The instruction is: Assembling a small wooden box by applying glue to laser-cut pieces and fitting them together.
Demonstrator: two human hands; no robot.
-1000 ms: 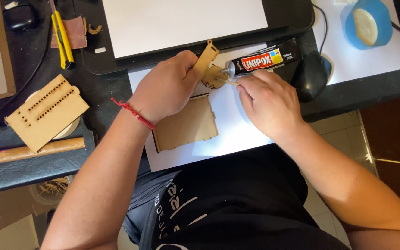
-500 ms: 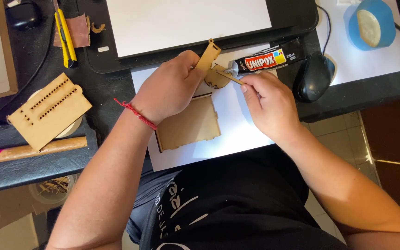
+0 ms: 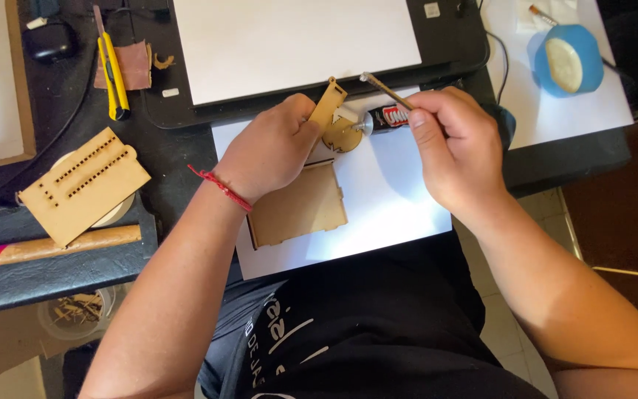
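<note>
My left hand (image 3: pixel 271 148) grips a small thin wooden piece (image 3: pixel 328 105) upright over a white sheet (image 3: pixel 385 199). A round wooden disc (image 3: pixel 342 137) sits just below that piece. My right hand (image 3: pixel 455 151) holds a thin stick (image 3: pixel 385 90), its tip pointing up and to the left, a little above the disc. A black and red glue tube (image 3: pixel 393 116) lies on the sheet, partly hidden behind my right hand. A square wooden panel (image 3: pixel 300 207) lies flat on the sheet under my left wrist.
A perforated wooden plate (image 3: pixel 83 185) lies at the left, with a yellow utility knife (image 3: pixel 114 74) and sandpaper (image 3: pixel 133 65) behind it. A blue tape roll (image 3: pixel 566 59) sits at the far right. A large black-framed white board (image 3: pixel 297 41) lies behind the hands.
My right hand has lifted the stick away from the disc and tilted its tip up. The hand now covers most of the glue tube. My left hand keeps its grip.
</note>
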